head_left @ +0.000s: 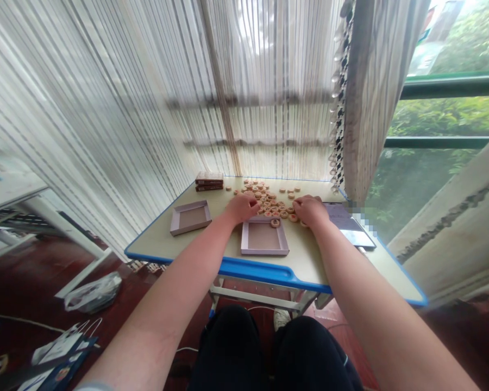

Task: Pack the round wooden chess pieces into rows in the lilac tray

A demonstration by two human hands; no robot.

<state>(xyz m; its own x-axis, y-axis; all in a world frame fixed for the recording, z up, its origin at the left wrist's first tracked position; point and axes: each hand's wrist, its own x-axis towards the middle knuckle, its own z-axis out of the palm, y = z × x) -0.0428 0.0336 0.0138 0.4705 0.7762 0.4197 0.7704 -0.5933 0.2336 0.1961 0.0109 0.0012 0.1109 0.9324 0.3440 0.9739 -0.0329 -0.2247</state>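
Observation:
Round wooden Chinese chess pieces (274, 204) with painted characters lie in a loose heap on the pale table. My left hand (243, 208) is at the heap's left edge, its fingers curled; what they hold, if anything, is hidden. On the right side, my right hand (311, 210) bends its closed fingers down at the pieces, and its grip is too small to make out. Just below the heap is an open shallow box (264, 251), with one chess piece (275, 223) at its far right corner. A second shallow box (179, 230) sits to the left.
Two stacked small boxes (209, 181) stand at the back left. A dark flat device (356, 236) with a bright screen lies beyond my right wrist. The table (155, 241) has a blue rim, with string curtains (269, 125) behind it. Bags (93, 293) lie on the floor.

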